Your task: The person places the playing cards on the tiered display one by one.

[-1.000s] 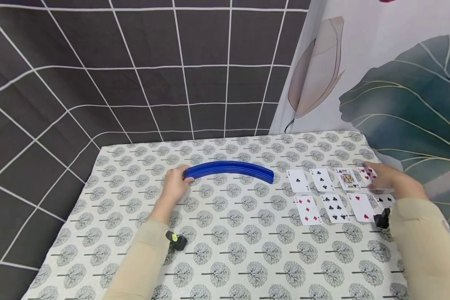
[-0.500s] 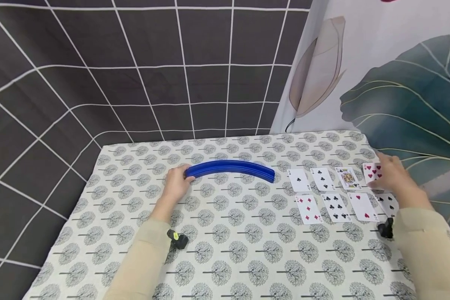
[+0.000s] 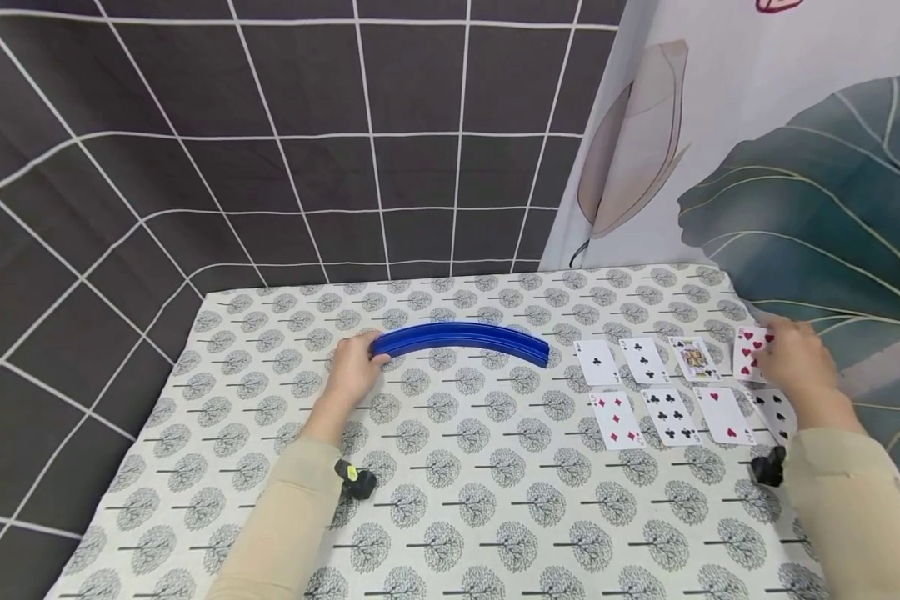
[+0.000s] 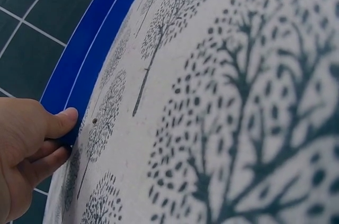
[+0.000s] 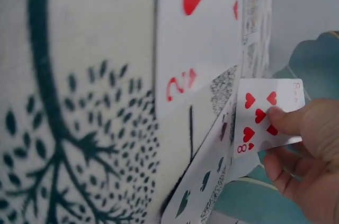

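My right hand (image 3: 795, 362) has drawn back toward right edge of table (image 3: 435, 517), off far row of cards. Eight of hearts (image 3: 750, 352), lying flat in that row a second ago, now pinched between my thumb and fingers, tilted up off cloth, clear of other cards.

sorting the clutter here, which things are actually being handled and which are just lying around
In hand:
- red eight of hearts playing card, pinched by the right hand
- curved blue plastic card rack, its end gripped by the left hand

Lying about:
- seven other face-up playing cards in two rows
- tree-patterned white tablecloth
- dark grid-patterned backdrop
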Available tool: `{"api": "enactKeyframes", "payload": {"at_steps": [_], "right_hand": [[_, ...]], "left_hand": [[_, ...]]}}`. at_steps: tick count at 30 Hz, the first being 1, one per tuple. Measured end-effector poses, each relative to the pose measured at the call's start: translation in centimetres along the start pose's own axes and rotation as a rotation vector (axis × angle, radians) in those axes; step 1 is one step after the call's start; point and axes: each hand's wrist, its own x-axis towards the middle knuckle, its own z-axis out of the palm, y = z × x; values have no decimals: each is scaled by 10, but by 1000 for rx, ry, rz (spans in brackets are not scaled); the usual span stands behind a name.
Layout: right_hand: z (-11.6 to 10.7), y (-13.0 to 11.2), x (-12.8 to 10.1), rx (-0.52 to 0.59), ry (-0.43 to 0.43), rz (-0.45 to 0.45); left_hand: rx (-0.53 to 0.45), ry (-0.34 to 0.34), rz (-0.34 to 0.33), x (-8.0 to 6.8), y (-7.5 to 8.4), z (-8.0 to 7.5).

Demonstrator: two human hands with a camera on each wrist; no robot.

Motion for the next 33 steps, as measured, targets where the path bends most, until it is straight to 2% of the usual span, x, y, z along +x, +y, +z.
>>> {"api": "enactKeyframes", "payload": {"at_steps": [9, 17, 24, 28, 33], "right_hand": [[-4, 1, -16, 26, 9, 41], [-12, -9, -19, 66, 123, 86], [-16, -22, -20, 161, 173, 123], [-17, -33, -17, 228, 213, 121], [-15, -44, -13, 255, 273, 93]], "left_hand": [[23, -18, 12, -7, -5, -1], [44, -13, 20, -3, -2, 0], [47, -11, 39, -1, -1, -1], [50, -3, 41, 0, 0, -1], [37, -2, 26, 0, -1, -2]]}}
